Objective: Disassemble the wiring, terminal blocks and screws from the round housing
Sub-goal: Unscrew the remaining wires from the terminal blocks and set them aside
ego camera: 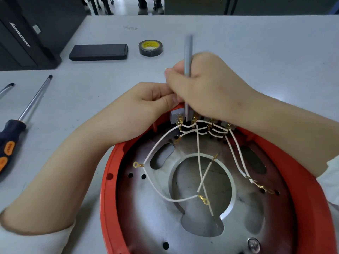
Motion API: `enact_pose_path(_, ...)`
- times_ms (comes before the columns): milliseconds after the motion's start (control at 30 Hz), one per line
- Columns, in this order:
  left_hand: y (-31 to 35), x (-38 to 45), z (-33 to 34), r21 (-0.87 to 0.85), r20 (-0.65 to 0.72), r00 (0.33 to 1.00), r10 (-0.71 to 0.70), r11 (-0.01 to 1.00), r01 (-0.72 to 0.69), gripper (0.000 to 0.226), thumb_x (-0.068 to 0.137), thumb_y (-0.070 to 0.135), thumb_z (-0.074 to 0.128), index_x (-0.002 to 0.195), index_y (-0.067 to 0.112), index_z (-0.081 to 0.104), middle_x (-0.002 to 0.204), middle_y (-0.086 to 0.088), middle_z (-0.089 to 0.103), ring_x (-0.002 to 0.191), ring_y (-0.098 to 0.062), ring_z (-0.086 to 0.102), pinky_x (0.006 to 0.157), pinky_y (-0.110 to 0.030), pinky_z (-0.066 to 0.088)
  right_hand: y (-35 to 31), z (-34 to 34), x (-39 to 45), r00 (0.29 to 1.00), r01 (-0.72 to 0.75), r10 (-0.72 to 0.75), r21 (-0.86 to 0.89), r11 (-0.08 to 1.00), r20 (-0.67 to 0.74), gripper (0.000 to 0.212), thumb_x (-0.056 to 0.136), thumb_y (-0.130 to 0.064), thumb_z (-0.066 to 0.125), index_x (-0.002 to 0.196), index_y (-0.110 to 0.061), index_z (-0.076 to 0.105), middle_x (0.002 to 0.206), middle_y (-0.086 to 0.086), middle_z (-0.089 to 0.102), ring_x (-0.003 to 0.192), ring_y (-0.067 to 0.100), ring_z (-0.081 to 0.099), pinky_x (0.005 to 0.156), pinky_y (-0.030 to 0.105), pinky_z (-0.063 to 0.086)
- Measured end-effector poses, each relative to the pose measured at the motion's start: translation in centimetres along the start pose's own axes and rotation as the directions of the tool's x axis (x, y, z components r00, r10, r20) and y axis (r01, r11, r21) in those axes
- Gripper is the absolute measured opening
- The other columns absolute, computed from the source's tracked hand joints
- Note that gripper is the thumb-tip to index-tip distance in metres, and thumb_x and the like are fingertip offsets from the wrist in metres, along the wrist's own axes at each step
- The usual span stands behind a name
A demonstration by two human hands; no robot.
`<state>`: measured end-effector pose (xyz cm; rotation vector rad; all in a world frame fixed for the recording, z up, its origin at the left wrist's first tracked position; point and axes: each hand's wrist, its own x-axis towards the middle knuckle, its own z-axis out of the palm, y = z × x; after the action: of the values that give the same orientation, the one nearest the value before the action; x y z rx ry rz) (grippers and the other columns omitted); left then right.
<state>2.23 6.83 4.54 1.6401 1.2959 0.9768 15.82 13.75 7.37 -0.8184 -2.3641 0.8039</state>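
The red round housing (pixel 110 189) is lying open side up on the grey table (pixel 256 52), holding loose white wires (pixel 159 145) running to grey terminal blocks (pixel 174 116) at its far rim. The right hand (pixel 207 85) is gripping a slim grey screwdriver (pixel 188 57) upright, tip down in the blocks. The left hand (pixel 146 103) is pinching the rim beside them.

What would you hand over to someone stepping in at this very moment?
Right hand grips a slim grey screwdriver, tip down at the terminal blocks on the far rim of the red round housing. Left hand holds the block's left end.
Done: several white wires lie loose, ring lugs free.
Left: their block ends, the blocks, and a screw in the near plate.
Spare orange-handled screwdriver lies left on the table.
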Motion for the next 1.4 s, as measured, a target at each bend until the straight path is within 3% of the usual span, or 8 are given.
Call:
enact_pose_path(167,0.5,-0.1,-0.1,0.064,-0.013,1.0,0.016,0.998,-0.015,0.027,0.101,0.016,0.045,0.098,0.032,0.067,0.099,0.021,0.072,0.101,0.005,0.063,0.09,-0.011,0.043,0.0,0.3,-0.9,0.995,0.019,-0.016,0.034,0.999,-0.096,0.045,0.096,-0.021,0.049,0.053,-0.01,0.038,0.047,0.009,0.037,0.047,0.022,0.039,0.049,0.03,0.032)
enact_pose_path(300,0.4,-0.1,0.0,0.03,-0.018,0.999,-0.038,0.999,0.039,0.028,0.101,0.017,0.042,0.111,0.017,0.068,0.109,0.0,0.073,0.109,-0.019,0.065,0.103,-0.038,0.044,0.1,-0.1,-0.7,0.991,0.041,-0.025,0.118,0.992,-0.133,0.043,0.096,-0.016,0.049,0.06,0.007,0.046,0.058,0.025,0.049,0.051,0.028,0.045,0.05,0.033,0.036)
enact_pose_path(500,0.4,-0.1,0.1,-0.074,-0.008,0.998,-0.068,0.995,0.067,0.029,0.1,0.016,0.042,0.115,0.014,0.066,0.108,0.004,0.073,0.106,-0.009,0.066,0.096,-0.021,0.048,0.3,-0.8,-0.4,0.988,-0.067,0.119,0.422,0.904,-0.099,0.044,0.098,-0.022,0.053,0.059,-0.003,0.047,0.036,-0.009,0.037,0.032,0.004,0.037,0.038,0.011,0.03)
enact_pose_path(733,1.0,-0.2,0.2,-0.055,-0.039,0.993,-0.112,0.992,0.11,0.026,0.087,0.021,0.057,0.112,0.019,0.066,0.101,0.01,0.074,0.095,-0.001,0.068,0.082,-0.011,0.048,1.2,-4.8,-2.5,0.981,-0.101,0.168,0.481,0.871,-0.099,0.026,0.095,-0.025,0.059,0.072,-0.014,0.05,0.054,-0.001,0.057,0.04,0.016,0.045,0.038,0.016,0.031)
enact_pose_path(967,1.9,-2.4,0.8,0.079,-0.224,0.96,-0.167,0.979,0.189,0.022,0.098,0.016,0.051,0.111,0.028,0.065,0.101,0.019,0.072,0.094,0.007,0.064,0.083,-0.008,0.043,1.5,-5.6,-5.6,0.992,-0.125,0.122,0.251,0.96,0.027,0.018,0.099,-0.032,0.049,0.097,-0.027,0.066,0.066,0.0,0.07,0.036,0.022,0.051,0.043,0.017,0.04)
enact_pose_path(1167,2.4,-4.9,2.3,0.204,-0.427,0.883,-0.196,0.93,0.306,0.027,0.101,0.021,0.044,0.119,0.036,0.056,0.096,0.03,0.057,0.083,0.024,0.052,0.07,0.007,0.033,0.6,-4.5,-6.4,0.98,-0.169,0.195,-0.381,0.909,0.029,0.024,0.09,-0.052,0.052,0.08,-0.031,0.058,0.065,-0.009,0.058,0.058,0.006,0.052,0.051,0.025,0.034)
enact_pose_path(1333,3.3,-5.0,2.6,0.28,-0.43,0.868,-0.248,0.878,0.389,0.033,0.1,0.016,0.04,0.127,0.029,0.054,0.116,0.013,0.056,0.098,-0.007,0.054,0.077,-0.013,0.037,-0.6,-2.8,-6.4,0.989,-0.069,0.135,-0.619,0.782,0.061,0.028,0.089,-0.061,0.046,0.08,-0.035,0.05,0.067,-0.012,0.046,0.072,0.017,0.048,0.051,0.02,0.024)
enact_pose_path(1400,3.5,-5.0,2.2,0.376,-0.404,0.882,-0.242,0.836,0.401,0.024,0.098,0.023,0.041,0.114,0.029,0.058,0.111,0.008,0.057,0.089,-0.001,0.055,0.074,-0.012,0.036,-0.7,-2.8,-6.2,0.99,-0.045,0.115,-0.594,0.803,0.08,0.028,0.088,-0.061,0.046,0.08,-0.035,0.051,0.067,-0.013,0.048,0.067,0.012,0.047,0.05,0.022,0.024)
